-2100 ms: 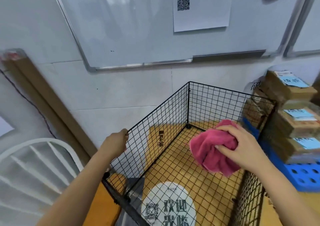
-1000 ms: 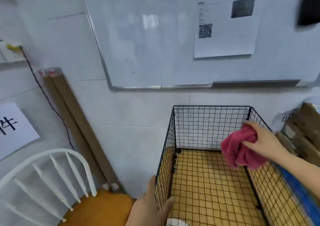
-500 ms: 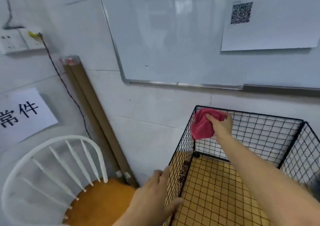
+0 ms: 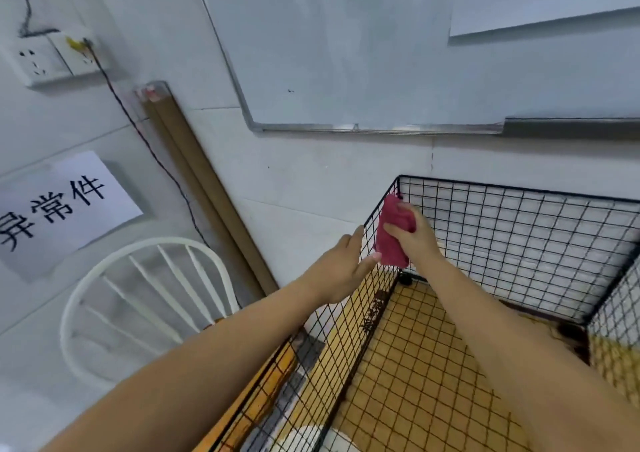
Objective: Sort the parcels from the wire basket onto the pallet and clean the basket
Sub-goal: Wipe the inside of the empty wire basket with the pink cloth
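Note:
The black wire basket [image 4: 519,229] stands against the wall with nothing inside it; its floor shows the yellow ground. My right hand [image 4: 414,240] reaches inside and grips a pink cloth [image 4: 391,240], pressing it against the inner face of the left wall near the far left corner. My left hand [image 4: 343,271] lies flat on the outside of that same wall, fingers straight, thumb up by the top rim, opposite the cloth. No parcels or pallet are in view.
A white spindle-back chair [image 4: 138,299] with an orange seat stands left of the basket. A long cardboard strip [image 4: 204,188] leans on the wall behind it. A whiteboard [image 4: 346,46], a wall socket [image 4: 41,60] with a cable, and a paper sign [image 4: 59,205] are on the wall.
My right hand carried the cloth from the basket's right side across to the far left corner and onto the left wall. My left hand slid up the outside of that wall.

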